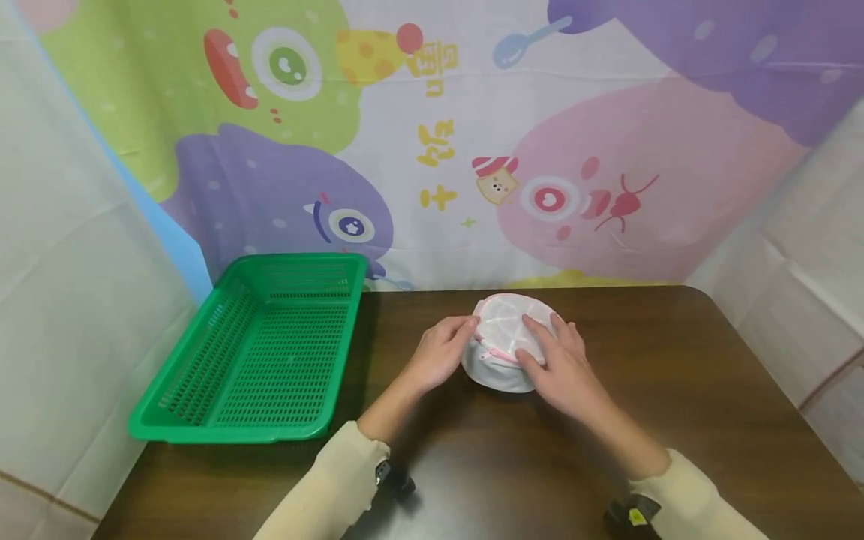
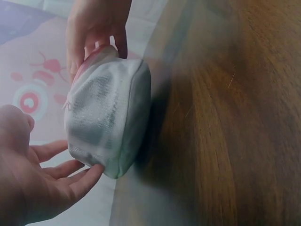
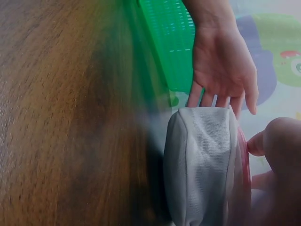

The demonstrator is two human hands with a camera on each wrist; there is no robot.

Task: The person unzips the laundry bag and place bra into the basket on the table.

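A round white mesh wash bag point(image 1: 502, 375) with pink zip trim stands on the brown table, its pale see-through lid point(image 1: 506, 311) facing up. My left hand point(image 1: 442, 352) touches the bag's left side with its fingertips; in the left wrist view the fingers reach out nearly straight along the mesh wall point(image 2: 101, 108), the thumb held apart. My right hand point(image 1: 563, 367) rests on the right part of the lid with fingers spread. The right wrist view shows the thumb point(image 3: 258, 143) against the pink rim point(image 3: 243, 160). A zip pull point(image 1: 489, 356) shows at the front.
To the left, a green perforated plastic basket point(image 1: 331, 390) stands on the table point(image 1: 466, 472). A cartoon-printed curtain point(image 1: 445, 247) hangs behind the table's far edge, with white cloth point(image 1: 54, 300) at the sides. Dark devices are strapped to both wrists.
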